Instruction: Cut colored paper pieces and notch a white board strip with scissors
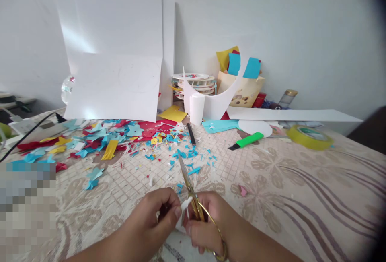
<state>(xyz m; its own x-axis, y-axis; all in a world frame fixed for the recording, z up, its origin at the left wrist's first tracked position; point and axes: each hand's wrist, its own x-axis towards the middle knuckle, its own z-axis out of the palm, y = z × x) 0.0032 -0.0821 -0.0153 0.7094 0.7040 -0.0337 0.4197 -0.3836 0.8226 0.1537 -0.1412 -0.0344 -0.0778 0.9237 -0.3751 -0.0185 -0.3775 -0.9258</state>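
My left hand [159, 213] is closed in a pinch on a small white paper piece [186, 205] low in the middle of the view. My right hand [208, 221] grips gold-handled scissors [187, 179], whose blades point up and away from me and look closed or nearly so. The paper piece sits between my two hands, beside the scissors' pivot; its lower part is partly hidden by my fingers. Just beyond the blade tips lie small blue paper scraps [193, 153] on the patterned tablecloth [241, 230].
At left lies a heap of coloured paper cutouts [99, 137], with white sheets [114, 89] standing behind. A black pen-like stick [191, 133], a green marker [250, 140] and a yellow tape roll [310, 138] lie farther back. Behind stands a cream container [241, 87] holding coloured paper.
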